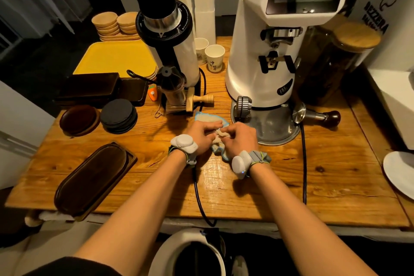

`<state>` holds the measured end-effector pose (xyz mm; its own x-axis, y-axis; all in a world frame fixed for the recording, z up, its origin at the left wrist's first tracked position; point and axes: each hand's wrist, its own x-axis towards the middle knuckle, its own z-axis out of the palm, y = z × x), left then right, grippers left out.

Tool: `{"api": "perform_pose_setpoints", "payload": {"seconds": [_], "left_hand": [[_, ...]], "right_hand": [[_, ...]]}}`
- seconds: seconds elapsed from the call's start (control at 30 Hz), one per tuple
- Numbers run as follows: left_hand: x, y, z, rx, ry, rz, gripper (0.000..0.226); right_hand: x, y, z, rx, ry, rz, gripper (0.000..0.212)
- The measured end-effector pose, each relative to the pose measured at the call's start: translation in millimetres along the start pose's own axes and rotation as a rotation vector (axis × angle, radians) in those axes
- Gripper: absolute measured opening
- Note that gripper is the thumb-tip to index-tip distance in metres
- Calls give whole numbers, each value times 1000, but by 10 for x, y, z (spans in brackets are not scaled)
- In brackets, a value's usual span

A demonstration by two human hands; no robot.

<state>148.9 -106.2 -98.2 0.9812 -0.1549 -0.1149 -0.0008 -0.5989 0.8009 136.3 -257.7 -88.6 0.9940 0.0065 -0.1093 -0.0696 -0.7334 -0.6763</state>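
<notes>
Blue-edged cloth (209, 118) pinched in hands (200, 135) (240, 138); wood-lidded jar (333, 69) holds dark contents.

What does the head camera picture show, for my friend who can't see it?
The left hand and right hand pinch a small cloth together on a wooden table, in front of a big white grinder. A dark tray and stacked coasters lie to the left.

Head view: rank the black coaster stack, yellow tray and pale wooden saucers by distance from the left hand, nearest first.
1. Black coaster stack, left of the left hand.
2. Yellow tray, behind the stack, back left.
3. Pale wooden saucers, farthest back.
</notes>
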Motion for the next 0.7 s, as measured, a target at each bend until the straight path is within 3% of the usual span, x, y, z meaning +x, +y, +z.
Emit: {"api": "perform_pose_setpoints", "payload": {"seconds": [0.17,0.43,0.7], "left_hand": [[8,-10,31,-8,-67,17,39],[317,-17,108,16,11,40,41],[619,-39,12,80,-3,78,36]], "right_hand": [[-50,81,-38,48,12,39,22],[51,2,13,62,119,75,24],[150,-132,30,47,113,61,28]]}}
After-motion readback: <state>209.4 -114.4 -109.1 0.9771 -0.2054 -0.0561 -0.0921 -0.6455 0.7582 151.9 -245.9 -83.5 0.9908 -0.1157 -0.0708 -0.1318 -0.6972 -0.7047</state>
